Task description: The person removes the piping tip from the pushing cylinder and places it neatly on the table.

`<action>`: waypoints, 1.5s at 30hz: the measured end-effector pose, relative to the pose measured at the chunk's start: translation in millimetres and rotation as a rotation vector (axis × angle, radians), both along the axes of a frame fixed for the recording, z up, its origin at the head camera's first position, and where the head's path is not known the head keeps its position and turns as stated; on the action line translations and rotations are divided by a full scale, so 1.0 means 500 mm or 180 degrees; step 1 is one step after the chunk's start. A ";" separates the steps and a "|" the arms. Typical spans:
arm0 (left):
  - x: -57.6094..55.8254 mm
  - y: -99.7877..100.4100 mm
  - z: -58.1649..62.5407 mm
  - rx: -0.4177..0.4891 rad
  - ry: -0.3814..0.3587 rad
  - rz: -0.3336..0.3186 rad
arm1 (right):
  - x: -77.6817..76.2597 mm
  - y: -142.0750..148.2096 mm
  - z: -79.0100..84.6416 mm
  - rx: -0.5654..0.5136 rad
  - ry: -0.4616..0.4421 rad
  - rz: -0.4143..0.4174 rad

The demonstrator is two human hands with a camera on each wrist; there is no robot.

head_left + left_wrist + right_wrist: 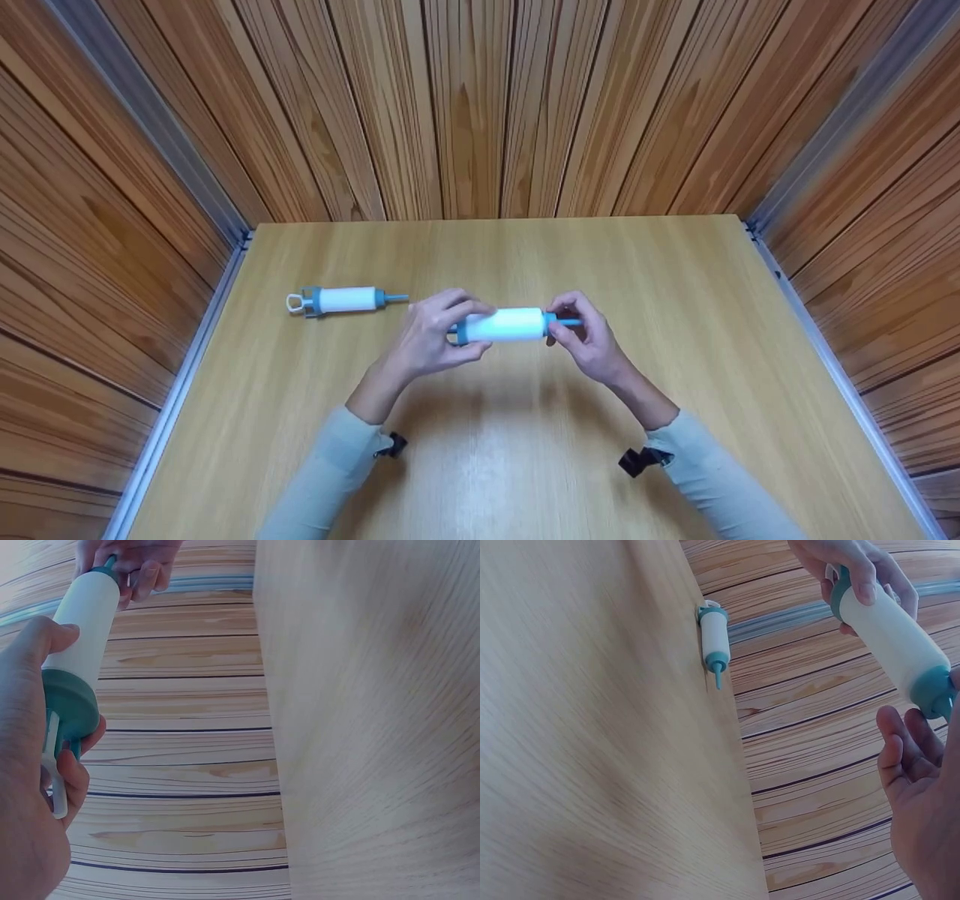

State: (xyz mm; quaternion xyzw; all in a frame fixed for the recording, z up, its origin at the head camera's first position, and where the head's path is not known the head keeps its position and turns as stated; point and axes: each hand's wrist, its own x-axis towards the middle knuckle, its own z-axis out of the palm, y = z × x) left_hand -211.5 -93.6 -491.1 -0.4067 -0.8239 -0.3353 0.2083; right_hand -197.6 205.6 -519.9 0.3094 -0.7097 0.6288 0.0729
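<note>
A large syringe (504, 325) with a white barrel and teal ends is held level above the table by both hands. At its rear end my left hand (439, 330) grips the barrel, the thumb lying along the white part in the left wrist view; a white ring handle (56, 784) shows beside the fingers. My right hand (589, 337) pinches the teal cap at the nozzle end, with the thin nozzle (571, 322) passing between thumb and fingers. In the right wrist view, the other right fingers (909, 742) stand off below the cap.
A second, similar syringe (346, 299) lies on the wooden table (480, 255) to the left, its nozzle pointing right toward the left hand. Wooden plank walls (469, 112) rise behind and at both sides, with metal rails (187, 382) along the table edges.
</note>
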 end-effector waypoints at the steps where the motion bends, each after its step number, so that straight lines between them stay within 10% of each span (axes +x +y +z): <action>1: 0.000 0.000 0.000 -0.0007 -0.0001 0.0007 | 0.000 0.000 -0.001 -0.0001 0.0004 0.0010; 45: 0.001 -0.001 0.000 -0.0016 -0.0096 0.0035 | 0.003 0.000 -0.001 0.0031 0.0058 0.0002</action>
